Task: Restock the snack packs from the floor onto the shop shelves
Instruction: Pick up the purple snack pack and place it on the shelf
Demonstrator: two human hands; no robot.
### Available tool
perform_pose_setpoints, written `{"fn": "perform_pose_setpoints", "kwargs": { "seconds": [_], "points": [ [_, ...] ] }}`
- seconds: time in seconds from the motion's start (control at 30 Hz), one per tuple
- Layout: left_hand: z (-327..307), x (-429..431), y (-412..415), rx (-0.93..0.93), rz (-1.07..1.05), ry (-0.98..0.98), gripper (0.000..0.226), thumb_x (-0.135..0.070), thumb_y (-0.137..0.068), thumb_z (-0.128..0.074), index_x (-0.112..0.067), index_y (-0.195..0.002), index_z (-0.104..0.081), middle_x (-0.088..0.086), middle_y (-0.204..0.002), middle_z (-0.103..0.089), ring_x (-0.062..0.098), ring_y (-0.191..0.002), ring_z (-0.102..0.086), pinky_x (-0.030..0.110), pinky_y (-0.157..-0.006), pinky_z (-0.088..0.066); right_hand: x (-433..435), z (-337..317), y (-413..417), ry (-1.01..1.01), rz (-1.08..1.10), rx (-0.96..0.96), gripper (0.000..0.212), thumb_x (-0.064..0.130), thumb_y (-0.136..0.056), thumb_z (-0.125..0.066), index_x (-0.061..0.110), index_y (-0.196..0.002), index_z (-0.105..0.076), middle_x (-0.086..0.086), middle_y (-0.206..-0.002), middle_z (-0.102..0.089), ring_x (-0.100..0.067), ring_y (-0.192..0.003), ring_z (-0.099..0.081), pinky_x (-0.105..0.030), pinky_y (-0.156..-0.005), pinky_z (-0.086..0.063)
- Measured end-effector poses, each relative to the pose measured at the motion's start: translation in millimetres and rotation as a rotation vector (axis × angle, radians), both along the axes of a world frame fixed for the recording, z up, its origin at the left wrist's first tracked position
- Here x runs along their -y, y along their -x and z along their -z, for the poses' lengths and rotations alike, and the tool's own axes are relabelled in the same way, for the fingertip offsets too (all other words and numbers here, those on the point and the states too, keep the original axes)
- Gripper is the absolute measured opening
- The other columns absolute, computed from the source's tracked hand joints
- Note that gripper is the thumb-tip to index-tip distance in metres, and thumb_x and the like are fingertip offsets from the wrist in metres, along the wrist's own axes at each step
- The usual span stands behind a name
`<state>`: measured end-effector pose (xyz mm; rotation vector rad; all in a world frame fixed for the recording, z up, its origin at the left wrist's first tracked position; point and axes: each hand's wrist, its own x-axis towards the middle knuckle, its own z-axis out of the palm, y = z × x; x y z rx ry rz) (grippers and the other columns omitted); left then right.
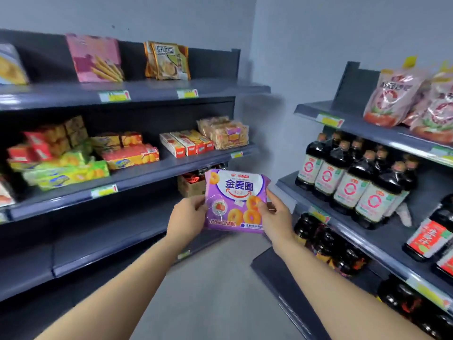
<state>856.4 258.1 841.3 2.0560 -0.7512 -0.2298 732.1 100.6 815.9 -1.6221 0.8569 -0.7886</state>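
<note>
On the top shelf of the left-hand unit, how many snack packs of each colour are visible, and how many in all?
Pink flat pack with biscuit sticks printed on it: 1
Orange-brown glossy packs, grouped together: 2 at least; the rear ones overlap
Yellow pack cut by the left frame edge: 1
Total: 4 visible

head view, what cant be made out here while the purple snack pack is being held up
- Floor stock: out of frame in the head view, so the packs left cannot be counted.
- Cardboard box: partly hidden behind the purple snack pack.
- Price tags: too blurred to read.
- Left hand and right hand cover the pack's side edges.
</note>
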Motion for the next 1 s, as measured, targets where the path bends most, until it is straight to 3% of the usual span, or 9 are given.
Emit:
{"fn": "perform_pose_setpoints", "kwargs": {
  "seconds": [0.3, 0.67, 0.87, 1.0],
  "points": [
    [-52.3, -50.7, -101.6, 0.032, -0.201, 0.101, 0.029, -0.022, -0.097, -0.050, -0.020, -0.122, -0.064, -0.004, -0.111, -0.071, 0.014, -0.098, -0.065, 0.037, -0.084, -0.056, -25.9, -54.5, -134.1, 0.078, -0.200, 0.061, 0.036, 0.036, -0.094, -0.060, 0.038, -0.130, -0.056, 0.007, -0.118, -0.067, -0.014, -0.100, -0.068, -0.042, -0.078, -0.061],
    [-99.5, -76.5, -201.3, 0.101, -0.464, 0.187, 0.028, -0.024, -0.096, -0.053, -0.018, -0.121, -0.065, -0.001, -0.110, -0.071, 0.019, -0.097, -0.067, 0.040, -0.082, -0.058, -34.3, -113.6, -277.0, 0.152, -0.473, 0.159, 0.042, 0.038, -0.091, -0.063, 0.038, -0.132, -0.054, 0.007, -0.122, -0.064, -0.014, -0.104, -0.066, -0.043, -0.082, -0.060],
    [-125.3, -99.4, -245.3, 0.163, -0.572, 0.189, 0.028, -0.026, -0.097, -0.052, -0.017, -0.120, -0.065, 0.000, -0.108, -0.073, 0.014, -0.089, -0.068, 0.029, -0.070, -0.057, -48.7, -141.4, -346.9, 0.199, -0.575, 0.184, 0.046, 0.034, -0.092, -0.062, 0.031, -0.137, -0.051, 0.001, -0.115, -0.066, -0.015, -0.094, -0.069, -0.042, -0.075, -0.061],
    [-140.9, -122.0, -275.7, 0.192, -0.647, 0.210, 0.023, -0.023, -0.096, -0.054, -0.020, -0.114, -0.069, -0.002, -0.102, -0.074, 0.016, -0.085, -0.069, 0.037, -0.074, -0.058, -68.7, -154.0, -394.0, 0.207, -0.629, 0.201, 0.044, 0.034, -0.092, -0.062, 0.035, -0.135, -0.051, 0.001, -0.116, -0.065, -0.016, -0.096, -0.068, -0.043, -0.077, -0.061]
  ]
}}
